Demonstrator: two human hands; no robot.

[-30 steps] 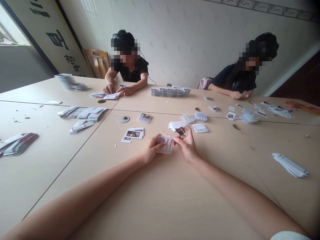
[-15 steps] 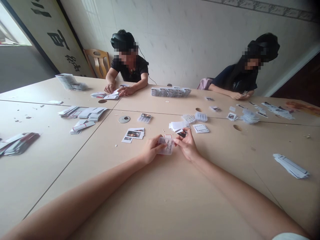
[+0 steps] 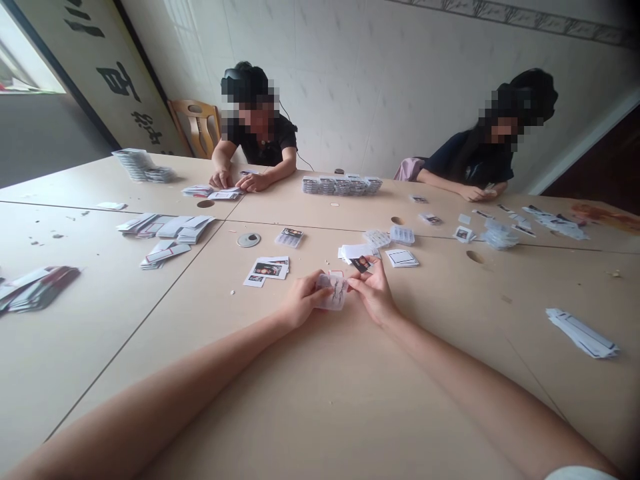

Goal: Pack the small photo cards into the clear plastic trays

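My left hand (image 3: 303, 297) is closed round the left side of a clear plastic case (image 3: 336, 293) with dark marks in it, held just over the table. My right hand (image 3: 374, 291) pinches a small dark picture card (image 3: 361, 265) between its fingers, and its thumb is at the case's upper right corner. Beyond the right hand lies a pile of white cards (image 3: 354, 251), with a dark-framed white card stack (image 3: 402, 258) to its right. Left of the case rest several printed picture cards (image 3: 269, 268).
Clear trays (image 3: 402, 235) and a tray with a picture card (image 3: 290, 237) lie farther back. Stacked cases (image 3: 341, 185) line the far side. Card piles (image 3: 170, 227) spread at left, paper strips (image 3: 583, 333) at right. Two people (image 3: 257, 127) handle cards across the table (image 3: 280, 413).
The dark picture card in my right hand has tilted slightly, so its printed face shows more. My left hand and the case stay almost still.
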